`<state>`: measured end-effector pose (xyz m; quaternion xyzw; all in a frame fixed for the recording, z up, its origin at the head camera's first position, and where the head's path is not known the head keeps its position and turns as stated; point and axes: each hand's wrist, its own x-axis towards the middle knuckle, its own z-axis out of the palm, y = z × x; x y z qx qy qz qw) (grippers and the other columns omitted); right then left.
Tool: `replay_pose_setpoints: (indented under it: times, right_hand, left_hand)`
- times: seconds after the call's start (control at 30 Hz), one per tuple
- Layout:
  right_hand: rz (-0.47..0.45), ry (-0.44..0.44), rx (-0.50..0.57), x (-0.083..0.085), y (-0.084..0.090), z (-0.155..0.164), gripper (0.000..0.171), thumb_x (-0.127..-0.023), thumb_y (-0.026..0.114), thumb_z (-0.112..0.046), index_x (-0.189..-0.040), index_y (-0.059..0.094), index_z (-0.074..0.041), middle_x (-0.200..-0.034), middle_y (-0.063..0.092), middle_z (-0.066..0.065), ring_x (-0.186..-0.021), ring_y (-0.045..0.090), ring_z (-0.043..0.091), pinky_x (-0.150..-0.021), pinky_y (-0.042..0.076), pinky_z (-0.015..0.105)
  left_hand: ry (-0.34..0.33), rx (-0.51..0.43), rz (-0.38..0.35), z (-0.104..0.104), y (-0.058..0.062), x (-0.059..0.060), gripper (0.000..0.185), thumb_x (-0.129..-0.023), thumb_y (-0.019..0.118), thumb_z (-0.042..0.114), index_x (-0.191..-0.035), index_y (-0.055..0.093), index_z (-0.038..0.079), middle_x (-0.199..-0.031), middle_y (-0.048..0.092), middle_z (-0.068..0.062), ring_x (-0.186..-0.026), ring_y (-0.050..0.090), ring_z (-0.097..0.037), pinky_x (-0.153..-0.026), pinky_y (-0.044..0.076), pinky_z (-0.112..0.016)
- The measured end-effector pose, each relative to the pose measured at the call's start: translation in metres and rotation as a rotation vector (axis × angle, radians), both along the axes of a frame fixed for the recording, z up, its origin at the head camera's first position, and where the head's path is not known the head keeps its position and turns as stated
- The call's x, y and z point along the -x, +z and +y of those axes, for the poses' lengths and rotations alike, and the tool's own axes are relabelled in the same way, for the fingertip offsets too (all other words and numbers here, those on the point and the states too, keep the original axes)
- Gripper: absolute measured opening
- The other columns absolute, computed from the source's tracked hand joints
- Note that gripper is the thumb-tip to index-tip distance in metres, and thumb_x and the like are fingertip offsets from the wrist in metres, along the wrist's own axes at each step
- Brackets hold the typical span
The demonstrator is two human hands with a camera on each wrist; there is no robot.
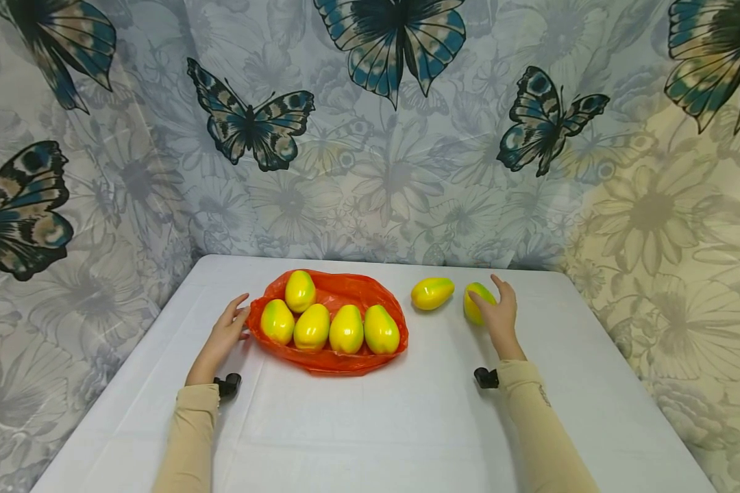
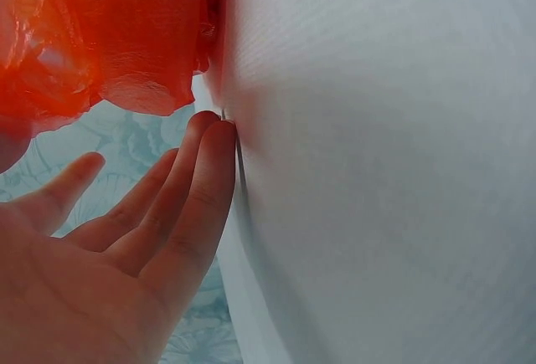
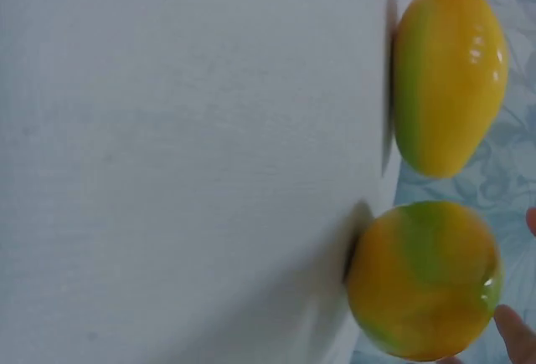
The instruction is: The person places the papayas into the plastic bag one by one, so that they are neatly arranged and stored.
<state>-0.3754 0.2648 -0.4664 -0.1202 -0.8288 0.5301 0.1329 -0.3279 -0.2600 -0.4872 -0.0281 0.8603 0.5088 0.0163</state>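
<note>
A red plastic bag [image 1: 339, 366] lies spread on the table with several yellow-green mangoes [image 1: 312, 327] inside its rolled rim. My left hand [image 1: 227, 332] is at the bag's left side, fingers extended and holding nothing. In the left wrist view, the fingertips [image 2: 219, 130] are low beside the red plastic. To the right of the bag, a single mango [image 1: 473, 305] stands at my right hand [image 1: 501, 318], whose thumb and fingers are spread around it. The right wrist view catches only fingertips [image 3: 512, 330] close against that mango; whether they press it I cannot tell.
Another mango [image 1: 432, 294] lies on its side between the bag and the right hand. All of it rests on a white-covered table [image 1: 370, 431]. Behind the table hangs a grey floral cloth [image 1: 395, 185] with butterfly prints.
</note>
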Motion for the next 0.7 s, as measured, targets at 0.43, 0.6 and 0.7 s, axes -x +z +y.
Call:
replay_pose_setpoints:
  times: [0.43, 0.6, 0.7]
  right_hand:
    - [-0.061, 0.017, 0.007, -0.001, -0.017, 0.005, 0.071, -0.095, 0.062, -0.02, -0.155, 0.025, -0.011, -0.163, 0.009, 0.021, -0.15, 0.012, 0.042, -0.122, 0.015, 0.055]
    - [-0.063, 0.019, 0.021, 0.0, -0.02, 0.005, 0.072, -0.094, 0.062, -0.019, -0.155, 0.025, -0.01, -0.162, 0.015, 0.02, -0.151, 0.011, 0.039, -0.123, 0.012, 0.054]
    - [-0.068, 0.017, 0.035, 0.0, -0.02, 0.005, 0.072, -0.094, 0.061, -0.019, -0.155, 0.025, -0.011, -0.162, 0.015, 0.02, -0.151, 0.01, 0.038, -0.124, 0.011, 0.054]
  left_hand:
    - [0.007, 0.01, -0.012, -0.001, -0.002, 0.002, 0.06, -0.107, 0.031, 0.04, -0.157, 0.016, 0.011, -0.147, 0.037, -0.03, -0.12, 0.055, -0.044, -0.092, 0.056, -0.041]
    - [0.004, 0.007, -0.013, -0.001, -0.002, 0.002, 0.06, -0.107, 0.031, 0.04, -0.157, 0.015, 0.011, -0.147, 0.036, -0.03, -0.119, 0.056, -0.043, -0.091, 0.056, -0.039]
    - [0.006, 0.005, -0.013, -0.001, -0.002, 0.002, 0.059, -0.106, 0.031, 0.04, -0.157, 0.016, 0.012, -0.148, 0.036, -0.03, -0.119, 0.056, -0.043, -0.091, 0.056, -0.039]
